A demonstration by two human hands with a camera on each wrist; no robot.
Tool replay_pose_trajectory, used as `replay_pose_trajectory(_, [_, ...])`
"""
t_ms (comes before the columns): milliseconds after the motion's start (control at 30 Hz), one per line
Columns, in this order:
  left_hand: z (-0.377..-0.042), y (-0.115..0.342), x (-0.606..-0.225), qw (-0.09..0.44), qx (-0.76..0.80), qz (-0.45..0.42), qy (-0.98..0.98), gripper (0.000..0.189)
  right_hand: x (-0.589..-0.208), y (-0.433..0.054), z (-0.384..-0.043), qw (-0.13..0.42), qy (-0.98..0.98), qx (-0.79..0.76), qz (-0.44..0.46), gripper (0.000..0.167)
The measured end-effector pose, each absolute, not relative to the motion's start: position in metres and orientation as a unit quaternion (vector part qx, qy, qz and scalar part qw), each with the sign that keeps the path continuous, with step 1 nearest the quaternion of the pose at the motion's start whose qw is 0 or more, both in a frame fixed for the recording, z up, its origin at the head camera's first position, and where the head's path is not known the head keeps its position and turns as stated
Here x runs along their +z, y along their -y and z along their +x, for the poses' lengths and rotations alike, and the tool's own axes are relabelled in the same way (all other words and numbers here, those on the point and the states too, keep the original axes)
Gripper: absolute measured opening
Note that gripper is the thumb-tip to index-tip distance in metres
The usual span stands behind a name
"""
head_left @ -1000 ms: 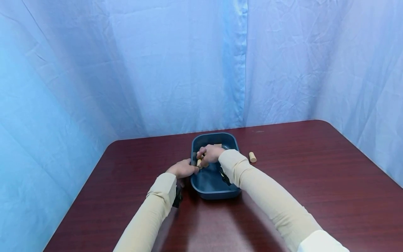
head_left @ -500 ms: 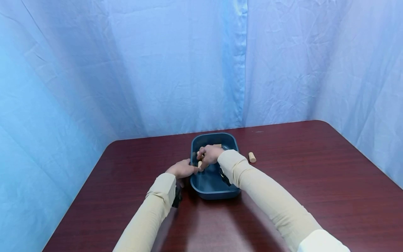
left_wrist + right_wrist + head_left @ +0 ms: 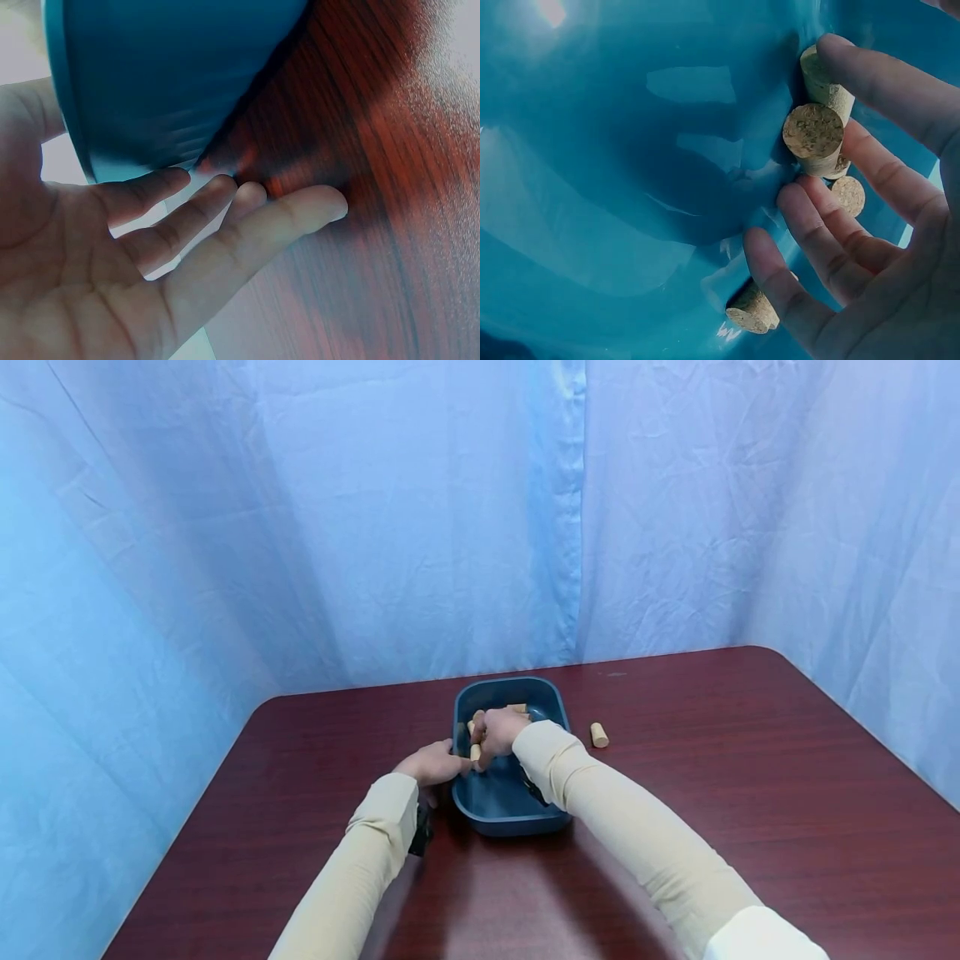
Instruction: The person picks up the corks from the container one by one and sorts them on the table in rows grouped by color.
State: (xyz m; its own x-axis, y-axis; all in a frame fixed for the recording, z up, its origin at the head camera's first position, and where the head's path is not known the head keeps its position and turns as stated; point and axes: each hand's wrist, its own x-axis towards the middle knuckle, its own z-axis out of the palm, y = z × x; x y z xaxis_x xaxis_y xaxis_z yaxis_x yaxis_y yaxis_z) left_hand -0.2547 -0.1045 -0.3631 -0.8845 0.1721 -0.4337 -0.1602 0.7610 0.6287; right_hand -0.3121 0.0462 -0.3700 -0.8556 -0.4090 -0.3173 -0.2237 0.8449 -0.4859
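Blue curtains (image 3: 420,510) backed the counter (image 3: 750,777); one bin (image 3: 513,827) stood near its far edge. The right hand (image 3: 504,731) touched a cork (image 3: 476,752) inside, whether pinched unclear; the left hand (image 3: 432,763) lay loose-fingered, thumb over the rim. Inside were at least four corks; one loose cork (image 3: 599,736), rightward, nearer the right hand, pointed roughly toward that edge.

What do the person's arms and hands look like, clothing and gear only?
Left sleeve and right sleeve: long, cream, wrinkled, gathered near the wrists. White fabric shows higher up the right arm. A small black device sits at the left wrist; another dark one is partly visible at the right. Left hand and right hand: no gloves.
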Motion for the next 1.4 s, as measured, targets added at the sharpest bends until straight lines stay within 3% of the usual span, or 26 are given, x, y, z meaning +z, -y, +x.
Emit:
replay_pose_trajectory(333, [-0.252,0.105,-0.363,0.24,0.348,0.011,-0.906,0.038,-0.367,-0.052,-0.315,0.222,-0.934,-0.224,-0.168,0.026])
replay_pose_trajectory(500, [-0.251,0.105,-0.362,0.24,0.349,0.006,-0.906,0.044,-0.359,-0.057,-0.313,0.216,-0.933,-0.244,-0.154,0.018])
replay_pose_trajectory(833, [-0.254,0.105,-0.364,0.243,0.34,0.003,-0.909,0.049,-0.342,-0.07,-0.307,0.202,-0.933,-0.244,-0.173,0.041])
replay_pose_trajectory(1067, [-0.256,0.105,-0.365,0.247,0.342,-0.001,-0.907,0.059,-0.327,-0.08,-0.306,0.198,-0.928,-0.258,-0.18,0.039])
replay_pose_trajectory(1400, [-0.255,0.104,-0.36,0.248,0.344,-0.004,-0.906,0.058,-0.311,-0.095,-0.302,0.177,-0.925,-0.272,-0.197,0.035])
